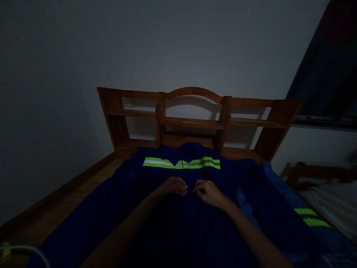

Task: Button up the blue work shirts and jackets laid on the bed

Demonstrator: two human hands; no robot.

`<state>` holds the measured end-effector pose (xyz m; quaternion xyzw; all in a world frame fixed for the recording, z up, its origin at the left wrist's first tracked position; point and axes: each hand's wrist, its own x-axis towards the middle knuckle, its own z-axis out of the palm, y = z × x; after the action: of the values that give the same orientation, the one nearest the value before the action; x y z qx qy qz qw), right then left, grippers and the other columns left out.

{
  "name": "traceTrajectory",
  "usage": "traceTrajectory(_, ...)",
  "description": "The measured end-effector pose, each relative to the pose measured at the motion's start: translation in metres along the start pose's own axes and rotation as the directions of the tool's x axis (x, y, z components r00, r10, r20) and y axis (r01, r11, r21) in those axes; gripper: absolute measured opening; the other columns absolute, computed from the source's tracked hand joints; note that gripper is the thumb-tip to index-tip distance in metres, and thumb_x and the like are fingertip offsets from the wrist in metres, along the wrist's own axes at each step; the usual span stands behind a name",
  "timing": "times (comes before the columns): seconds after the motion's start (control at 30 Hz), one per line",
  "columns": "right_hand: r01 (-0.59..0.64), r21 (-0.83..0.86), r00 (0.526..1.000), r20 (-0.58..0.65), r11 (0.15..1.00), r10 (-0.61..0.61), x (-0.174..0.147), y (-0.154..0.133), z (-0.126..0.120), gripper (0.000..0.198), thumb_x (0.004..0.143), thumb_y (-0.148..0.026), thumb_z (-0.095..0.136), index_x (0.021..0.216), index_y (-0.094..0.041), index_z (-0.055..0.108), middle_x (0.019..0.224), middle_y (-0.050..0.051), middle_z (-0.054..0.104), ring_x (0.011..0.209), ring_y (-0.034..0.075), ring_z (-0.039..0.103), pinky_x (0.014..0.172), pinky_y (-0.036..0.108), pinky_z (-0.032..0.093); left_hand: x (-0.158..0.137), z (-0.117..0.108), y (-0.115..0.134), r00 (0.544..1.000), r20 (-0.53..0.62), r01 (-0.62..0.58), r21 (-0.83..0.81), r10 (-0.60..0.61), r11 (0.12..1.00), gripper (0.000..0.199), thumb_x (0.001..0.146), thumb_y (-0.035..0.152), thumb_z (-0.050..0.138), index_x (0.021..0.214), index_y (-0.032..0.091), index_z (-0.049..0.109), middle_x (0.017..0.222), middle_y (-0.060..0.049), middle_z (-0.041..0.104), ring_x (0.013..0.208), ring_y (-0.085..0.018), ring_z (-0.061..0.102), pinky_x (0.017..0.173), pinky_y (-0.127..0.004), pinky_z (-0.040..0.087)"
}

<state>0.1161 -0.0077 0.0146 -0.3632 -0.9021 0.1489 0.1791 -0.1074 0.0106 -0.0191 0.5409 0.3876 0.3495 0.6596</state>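
A dark blue work jacket point(164, 175) lies spread front up, its collar toward the headboard. A yellow-green and silver reflective band point(201, 163) crosses its chest. My left hand point(173, 185) is over the jacket front, just left of the middle, with fingers loosely bent and slightly apart; nothing shows in them. Just right of the middle, my right hand point(209, 192) has its thumb and forefinger pinched together at the cloth. Whatever lies between those fingertips is too dark and small to make out. A narrow gap separates the two hands. The jacket's lower part is in deep shadow.
Behind the jacket stands a wooden headboard point(192, 122) with open shelves, against a pale wall point(178, 44). One sleeve with a reflective cuff band point(311, 217) stretches right over a lighter blue cloth point(245, 204). A white cable point(26, 247) curves at the lower left.
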Motion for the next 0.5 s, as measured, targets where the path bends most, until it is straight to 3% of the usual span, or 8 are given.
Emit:
traceTrajectory(0.1,0.03,-0.011,0.999,-0.009,0.999,-0.03,-0.001,-0.001,0.001,0.032,0.076,-0.009,0.045,0.089,-0.023,0.071,0.093,-0.001,0.063,0.08,0.012,0.058,0.073,0.021,0.038,0.0,-0.001,0.0,1.0,-0.013,0.015,-0.004,-0.016,1.0,0.043,0.056,0.039,0.081,0.08,0.009,0.062,0.074,-0.008,0.069,0.066,-0.017,0.065,0.072,-0.033,0.05)
traceTrajectory(0.23,0.023,-0.196,1.0,0.014,0.98,-0.02,-0.004,-0.011,0.003,0.024,0.081,-0.014,0.045,0.079,-0.02,0.068,0.093,0.001,0.061,0.077,0.011,0.058,0.069,0.023,0.036,0.001,-0.004,-0.001,1.0,0.01,-0.006,-0.039,0.007,0.999,0.038,0.062,0.037,0.078,0.084,0.01,0.063,0.078,-0.008,0.069,0.069,-0.016,0.065,0.072,-0.029,0.05)
traceTrajectory(0.37,0.004,-0.318,1.0,0.013,0.948,0.0,-0.005,-0.019,0.006,0.023,0.083,-0.017,0.044,0.082,-0.019,0.066,0.094,0.003,0.059,0.075,0.013,0.058,0.064,0.025,0.034,0.003,-0.007,-0.005,1.0,0.02,-0.015,-0.051,0.016,0.999,0.036,0.063,0.037,0.077,0.083,0.01,0.063,0.078,-0.008,0.068,0.069,-0.015,0.064,0.07,-0.027,0.049)
traceTrajectory(0.5,-0.03,-0.315,0.999,0.027,0.949,0.041,-0.005,-0.019,0.008,0.024,0.083,-0.016,0.043,0.09,-0.02,0.066,0.097,0.004,0.057,0.077,0.013,0.058,0.065,0.025,0.035,0.003,-0.008,-0.008,1.0,0.01,-0.011,-0.069,0.011,0.998,0.036,0.063,0.035,0.077,0.083,0.01,0.064,0.078,-0.008,0.069,0.069,-0.015,0.064,0.07,-0.028,0.049)
